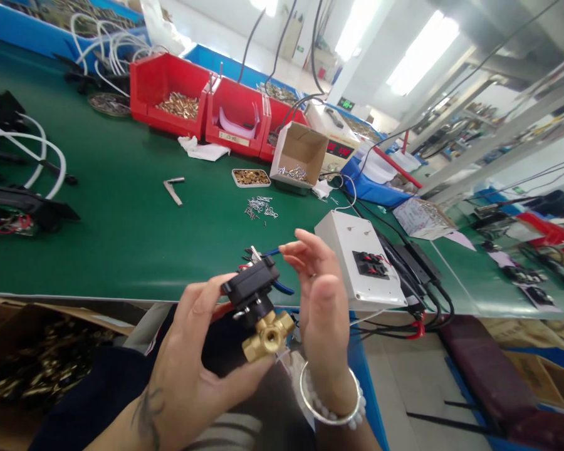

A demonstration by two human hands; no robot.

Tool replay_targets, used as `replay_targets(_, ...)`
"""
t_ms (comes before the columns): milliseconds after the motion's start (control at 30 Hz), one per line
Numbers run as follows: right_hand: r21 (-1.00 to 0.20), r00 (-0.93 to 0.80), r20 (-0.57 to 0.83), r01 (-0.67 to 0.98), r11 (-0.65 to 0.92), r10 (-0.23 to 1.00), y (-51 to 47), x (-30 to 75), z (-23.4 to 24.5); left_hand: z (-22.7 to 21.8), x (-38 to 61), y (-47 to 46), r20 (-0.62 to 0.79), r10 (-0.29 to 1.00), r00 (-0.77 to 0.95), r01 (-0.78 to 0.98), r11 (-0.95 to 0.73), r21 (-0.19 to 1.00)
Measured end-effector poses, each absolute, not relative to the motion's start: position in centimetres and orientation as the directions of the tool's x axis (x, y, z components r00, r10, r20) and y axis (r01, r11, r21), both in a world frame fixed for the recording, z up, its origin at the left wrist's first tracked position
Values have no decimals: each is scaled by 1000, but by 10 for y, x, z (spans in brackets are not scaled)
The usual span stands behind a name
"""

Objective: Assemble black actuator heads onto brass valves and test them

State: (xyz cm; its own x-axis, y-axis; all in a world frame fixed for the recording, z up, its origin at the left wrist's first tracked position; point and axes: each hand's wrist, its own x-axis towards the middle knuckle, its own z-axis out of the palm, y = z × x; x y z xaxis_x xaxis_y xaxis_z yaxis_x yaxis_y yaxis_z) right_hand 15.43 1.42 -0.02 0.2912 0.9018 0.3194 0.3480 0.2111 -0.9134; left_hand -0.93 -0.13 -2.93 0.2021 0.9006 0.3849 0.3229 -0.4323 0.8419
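- Left hand [185, 357]: fingers and thumb grasping a brass valve [269, 335] with a black housing [251, 282], held up before the near edge of the tabletop.
- Right hand [324, 307]: at two o'clock from the valve, fingers loosely spread, released; a bracelet [331, 413] rings the wrist.
- Green tabletop [122, 250]: loose metal clips [259, 207] towards twelve o'clock, a tin of brass parts [250, 178] and a cardboard box [301, 150] beyond; a white switch box [357, 250] at two; a hinged metal piece [173, 190] at eleven.
- Farther back, near eleven: red bins [232, 141]; at ten, white tubes [56, 160] and black assemblies.
- Room: brass-filled carton at nine, maroon seat [489, 376] at three, bright ceiling lights [416, 53] at one.
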Motion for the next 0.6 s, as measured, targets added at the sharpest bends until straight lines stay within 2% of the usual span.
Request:
replay_targets(67, -812, 303, 361, 567, 137, 882, 23, 176, -21, -35, -15, 7, 316, 932, 178, 367, -361, 857)
replay_targets(100, -713, 271, 349, 698, 67, 897, 25, 186, -32, -39, -17, 12, 297, 941, 163, 395, -338, 854)
replay_targets(167, -484, 116, 309, 874, 51, 944, 24, 200, -51, -46, -18, 20, 283, 948, 144, 441, -318, 839)
replay_targets(200, -426, 54, 281, 902, 74, 958, 22, 205, -59, -49, -18, 23, 284, 948, 144, 453, -319, 833)
replay_targets(300, -363, -64, 253, 919, 156, 965, 19, 209, -67, -57, -15, 28, 303, 939, 160, 459, -343, 820)
replay_targets(467, -171, -195, 169, 959, 224, 966, 39, 208, -59, -59, -10, 28, 350, 920, 173, 477, -390, 788)
replay_targets(533, -218, -176, 125, 955, 200, 976, 48, 207, -57, -58, -9, 28, 367, 914, 173, 469, -404, 786)
replay_targets(600, -320, -123, 102, 935, 149, 987, 52, 208, -54, -59, -8, 28, 403, 902, 154, 431, -428, 794)
